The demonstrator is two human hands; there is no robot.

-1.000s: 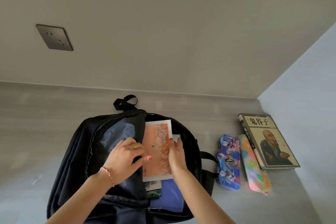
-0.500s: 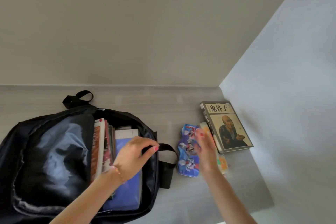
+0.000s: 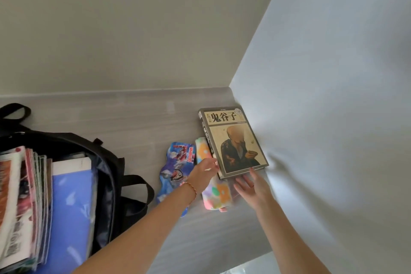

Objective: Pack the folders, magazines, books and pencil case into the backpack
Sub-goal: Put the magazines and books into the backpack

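Observation:
A thick book (image 3: pixel 233 140) with a seated figure on its cover lies in the table's far right corner. My left hand (image 3: pixel 203 172) touches its left near edge, fingers tucked at the spine. My right hand (image 3: pixel 252 187) reaches its near edge with straight fingers. Left of the book lie a soft flowered pencil case (image 3: pixel 216 193) and a blue printed pencil case (image 3: pixel 176 169). The black backpack (image 3: pixel 111 176) lies open at the left, holding magazines (image 3: pixel 20 202) and a blue folder (image 3: pixel 71 213).
The grey table (image 3: pixel 133 122) meets a beige wall behind and a pale wall on the right, close against the book. The table's front edge runs near the lower right. The backpack's strap loops (image 3: pixel 138 187) stick out toward the pencil cases.
Both hands have left the backpack and moved right to the book. The view has swung right, so the backpack now sits at the left edge.

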